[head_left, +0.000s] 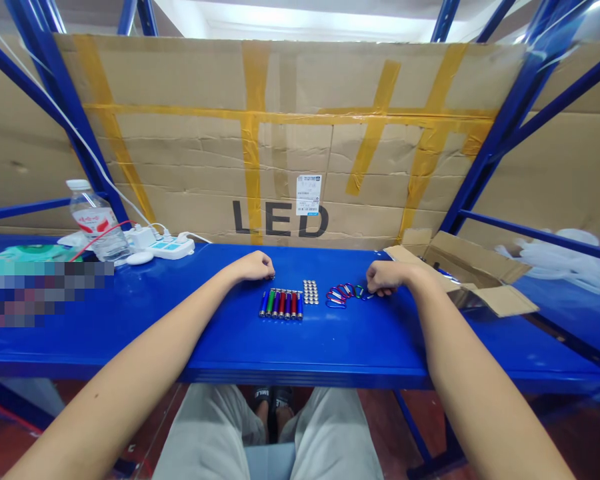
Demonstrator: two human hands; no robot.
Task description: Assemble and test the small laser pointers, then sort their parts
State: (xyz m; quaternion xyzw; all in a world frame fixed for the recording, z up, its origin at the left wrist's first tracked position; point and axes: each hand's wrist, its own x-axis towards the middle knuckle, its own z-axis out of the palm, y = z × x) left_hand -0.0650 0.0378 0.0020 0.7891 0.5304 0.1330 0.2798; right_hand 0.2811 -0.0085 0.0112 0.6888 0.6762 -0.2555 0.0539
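Note:
On the blue table lies a row of several small metal penlights (282,305) in blue, green, purple and red, side by side. To their right sit small silver button cells (311,292) in neat rows. Several coloured carabiner clips (341,292) fan out farther right. My left hand (253,267) rests just behind the penlights, fingers curled closed; a tiny dark bit shows at its fingertips, too small to name. My right hand (386,277) is closed at the right end of the fan, its fingertips pinching a small carabiner clip (370,296).
An open cardboard box (485,270) stands at the right beside my forearm. At the left are a water bottle (96,220), a white power strip (173,247) with cables and a green packet (33,257). A taped cardboard wall (195,167) closes off the back between blue posts.

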